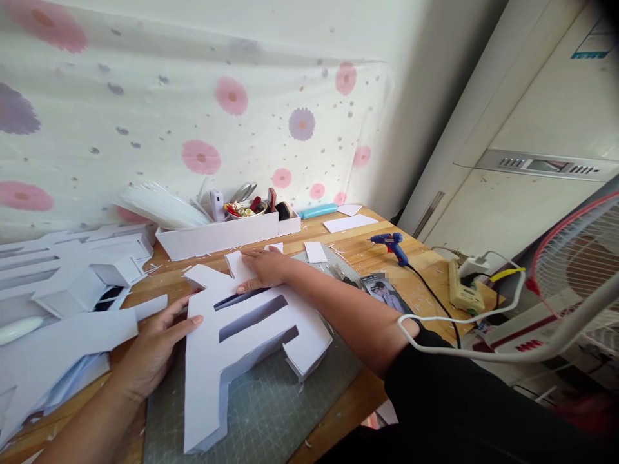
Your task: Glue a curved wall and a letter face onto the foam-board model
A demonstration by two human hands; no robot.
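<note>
A white foam-board shape, built like a thick hollow character with slots, lies on a grey cutting mat. My left hand grips its left edge, with the thumb on the top face and the fingers down the side. Across the upper part of the shape reaches my right hand, palm down and fingers spread, resting on the white board. A dark narrow thing shows in the slot under my right hand; what it is I cannot tell.
More white board shapes are piled at the left. A long white box with tools stands at the back. To the right are a blue glue gun, a phone, a power strip and a fan.
</note>
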